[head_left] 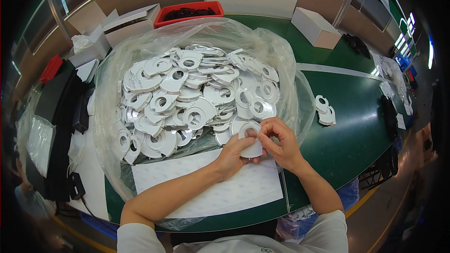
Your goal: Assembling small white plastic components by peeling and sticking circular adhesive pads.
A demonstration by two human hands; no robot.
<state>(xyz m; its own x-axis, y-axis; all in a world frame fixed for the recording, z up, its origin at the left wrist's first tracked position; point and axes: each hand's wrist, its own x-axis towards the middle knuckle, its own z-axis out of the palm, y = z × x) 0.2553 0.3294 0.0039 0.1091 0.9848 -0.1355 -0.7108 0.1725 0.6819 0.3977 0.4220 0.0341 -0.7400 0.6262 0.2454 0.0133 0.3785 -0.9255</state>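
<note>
A white plastic part with a round hole [251, 148] is held up in front of me, just above the near right edge of a big pile. My left hand [233, 156] grips it from the left, thumb on its face near the hole. Against its right side, my right hand [280, 144] pinches the edge with thumb and forefinger; the fingertips partly hide what they touch. Behind both hands lies a heap of the same white parts [194, 116] in a large clear plastic bag [108, 126]. A white sheet [206, 192] lies under my forearms.
Two loose white parts [326, 116] sit on the green table [349, 133] to the right. At the back stand a red bin [161, 18] of black pieces, an opened white carton [133, 21] and a white box [315, 27]. A black power adapter [75, 185] is at the left.
</note>
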